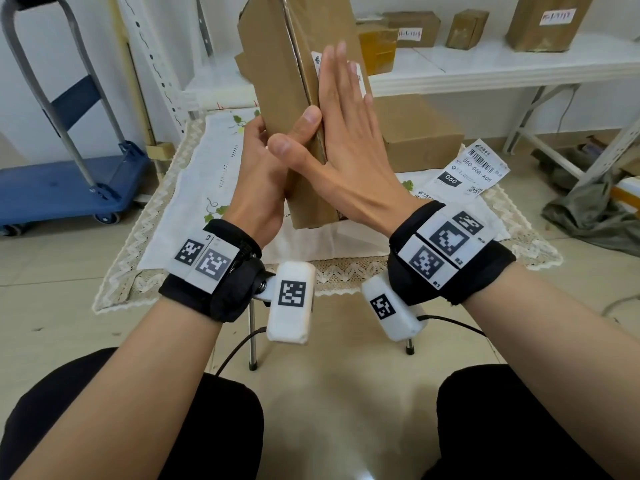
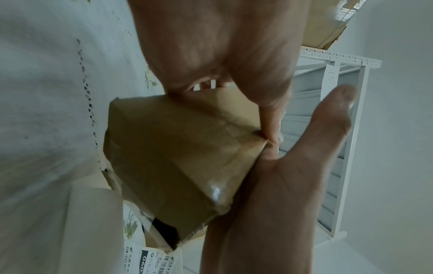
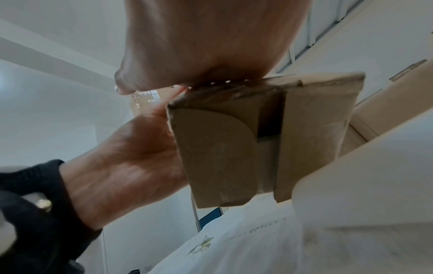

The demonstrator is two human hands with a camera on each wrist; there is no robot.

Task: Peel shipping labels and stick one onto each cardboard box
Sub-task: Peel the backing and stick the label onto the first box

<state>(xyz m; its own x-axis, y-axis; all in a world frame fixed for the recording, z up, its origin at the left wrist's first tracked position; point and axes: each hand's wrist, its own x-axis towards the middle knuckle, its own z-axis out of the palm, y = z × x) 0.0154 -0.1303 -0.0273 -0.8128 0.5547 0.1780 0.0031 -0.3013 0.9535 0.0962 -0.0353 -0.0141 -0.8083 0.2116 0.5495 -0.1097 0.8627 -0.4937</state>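
A tall cardboard box (image 1: 277, 74) stands nearly on end above the small table. My left hand (image 1: 263, 168) grips its lower left side, thumb on the near edge. My right hand (image 1: 346, 126) lies flat with straight fingers against the box's right face, pressing on a white shipping label (image 1: 361, 77) that shows only at its edges. The box's underside (image 2: 182, 157) fills the left wrist view, clear of the cloth. In the right wrist view the box's end flaps (image 3: 222, 148) show beside my left hand (image 3: 131, 157). A strip of unused labels (image 1: 464, 171) lies on the table at the right.
A second cardboard box (image 1: 419, 133) lies on the white tablecloth (image 1: 194, 188) behind the held one. The white shelf (image 1: 485, 64) at the back carries several boxes, some labelled. A blue trolley (image 1: 62, 188) stands at left; a grey cloth (image 1: 588, 209) lies on the floor at right.
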